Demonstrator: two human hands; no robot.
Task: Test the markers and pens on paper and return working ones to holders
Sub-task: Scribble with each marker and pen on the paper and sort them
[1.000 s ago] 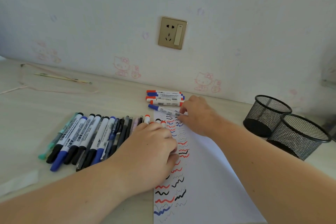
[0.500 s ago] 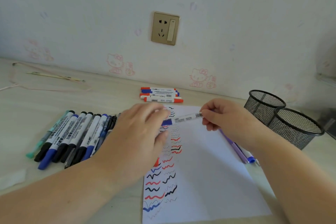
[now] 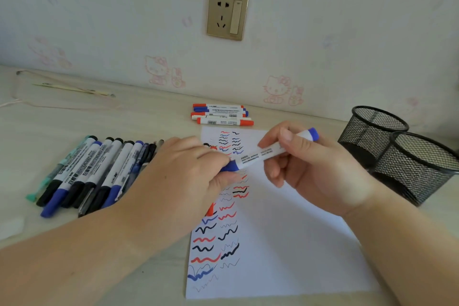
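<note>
A white marker with blue ends (image 3: 260, 155) is held level above the white paper (image 3: 285, 243). My right hand (image 3: 315, 169) grips its barrel near the rear end. My left hand (image 3: 183, 181) pinches its blue cap at the other end. The paper carries several red, blue and black squiggles down its left side. A row of several markers and pens (image 3: 94, 171) lies on the desk to the left of my left hand. A small stack of red- and blue-capped markers (image 3: 221, 115) lies beyond the paper near the wall.
Two black mesh holders (image 3: 377, 129) (image 3: 422, 166) stand side by side at the right, close to my right forearm. A thin stick and a cord (image 3: 72, 88) lie at the far left by the wall. A wall socket (image 3: 227, 14) is above the desk.
My right hand lifted the blue marker from the stack's edge and brought it over the paper. My left hand left the row of pens and took hold of the marker's cap.
</note>
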